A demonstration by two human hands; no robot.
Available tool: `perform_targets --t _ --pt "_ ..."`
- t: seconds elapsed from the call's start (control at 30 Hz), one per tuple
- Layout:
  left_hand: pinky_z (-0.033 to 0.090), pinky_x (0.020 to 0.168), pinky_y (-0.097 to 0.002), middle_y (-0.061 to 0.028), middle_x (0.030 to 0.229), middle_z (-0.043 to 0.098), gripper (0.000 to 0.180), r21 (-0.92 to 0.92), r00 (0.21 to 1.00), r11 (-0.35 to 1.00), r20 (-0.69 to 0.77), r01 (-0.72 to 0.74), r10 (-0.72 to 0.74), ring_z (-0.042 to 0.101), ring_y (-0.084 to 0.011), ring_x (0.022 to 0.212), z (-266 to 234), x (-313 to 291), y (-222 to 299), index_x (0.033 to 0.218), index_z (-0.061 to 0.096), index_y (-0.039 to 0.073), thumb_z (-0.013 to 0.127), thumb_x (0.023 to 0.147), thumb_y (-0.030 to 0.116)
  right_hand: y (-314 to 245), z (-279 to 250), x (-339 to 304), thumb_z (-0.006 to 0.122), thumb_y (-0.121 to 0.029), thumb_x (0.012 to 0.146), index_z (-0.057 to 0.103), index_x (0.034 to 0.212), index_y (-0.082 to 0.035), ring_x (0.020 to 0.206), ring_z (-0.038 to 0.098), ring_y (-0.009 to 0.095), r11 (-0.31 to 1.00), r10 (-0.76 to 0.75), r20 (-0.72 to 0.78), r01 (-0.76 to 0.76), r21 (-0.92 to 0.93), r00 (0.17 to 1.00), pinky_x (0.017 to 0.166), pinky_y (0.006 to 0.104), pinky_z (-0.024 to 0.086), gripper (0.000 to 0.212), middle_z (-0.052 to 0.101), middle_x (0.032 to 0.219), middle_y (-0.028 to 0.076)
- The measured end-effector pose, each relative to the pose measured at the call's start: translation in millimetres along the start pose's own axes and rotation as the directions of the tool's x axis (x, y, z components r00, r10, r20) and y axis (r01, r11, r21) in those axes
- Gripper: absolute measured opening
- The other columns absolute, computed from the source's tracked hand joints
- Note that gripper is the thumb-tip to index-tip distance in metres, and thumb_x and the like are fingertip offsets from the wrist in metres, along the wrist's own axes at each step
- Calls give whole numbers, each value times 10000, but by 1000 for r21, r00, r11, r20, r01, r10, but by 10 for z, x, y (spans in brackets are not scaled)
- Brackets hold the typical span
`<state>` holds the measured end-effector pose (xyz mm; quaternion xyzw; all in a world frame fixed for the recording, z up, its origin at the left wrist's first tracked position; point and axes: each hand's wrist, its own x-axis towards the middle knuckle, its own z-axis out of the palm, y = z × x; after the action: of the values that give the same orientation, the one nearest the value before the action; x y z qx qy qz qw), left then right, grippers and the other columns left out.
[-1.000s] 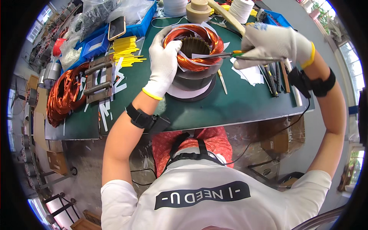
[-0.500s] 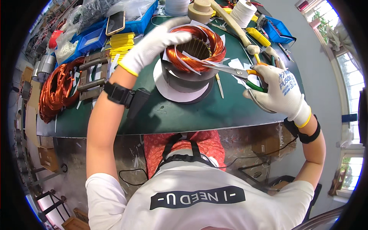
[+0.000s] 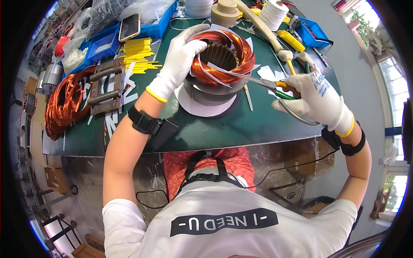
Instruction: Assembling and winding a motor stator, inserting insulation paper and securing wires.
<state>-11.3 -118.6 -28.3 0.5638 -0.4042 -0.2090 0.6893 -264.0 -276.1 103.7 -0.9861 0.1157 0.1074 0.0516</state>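
A motor stator (image 3: pixel 206 92) stands upright on a white round sheet on the bench, topped by a ring of copper windings (image 3: pixel 245 60) with white insulation paper slips between the coils. My gloved left hand (image 3: pixel 183 53) is closed round the left side of the winding, thumb at its inner rim. In my gloved right hand (image 3: pixel 316 99) is a pair of scissors (image 3: pixel 266 82) with orange and green handles. Its blades point left, their tips at the near right part of the winding beside a white paper slip.
Left on the green bench (image 3: pixel 146 116) lie a coil of copper wire (image 3: pixel 66 103), a metal frame (image 3: pixel 106 84) and yellow strips (image 3: pixel 140 53). A phone (image 3: pixel 130 27) rests by blue bins. Behind the stator are tape rolls (image 3: pixel 224 13), a mallet (image 3: pixel 262 30) and a white thread spool (image 3: pixel 273 15).
My left hand has shifted from over the top of the winding to its left side, with the fingers now curled round it. The scissors stay nearly in place at the near right of the winding.
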Motion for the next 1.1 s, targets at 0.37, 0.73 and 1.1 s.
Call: perform_targets --t 0.37,0.73,1.1 --pt "476 982 -277 -139 1260 628 447 30 923 999 -384 -27 36 609 -173 1113 366 -250 68 1345 566 -64 542 905 5 -124 -710 793 668 -633 888 658 706 5 454 556 183 983 -75 383 132 -125 921 447 328 467 663 563 536 63" --pt "378 1133 -364 -205 1444 506 675 261 908 964 -391 -47 150 492 -256 1327 -39 -199 332 1460 416 -63 667 980 340 48 -338 171 776 -484 788 715 1010 34 719 663 342 994 -103 -125 96 -57 987 635 406 502 567 666 758 185" --pt "479 1029 -284 -101 1274 656 502 -72 980 992 179 103 -89 624 -147 1139 -186 253 -37 1362 581 -4 619 870 92 -72 107 -179 737 -509 854 695 1060 -9 772 682 372 991 45 -65 -36 129 997 672 436 512 543 679 816 206"
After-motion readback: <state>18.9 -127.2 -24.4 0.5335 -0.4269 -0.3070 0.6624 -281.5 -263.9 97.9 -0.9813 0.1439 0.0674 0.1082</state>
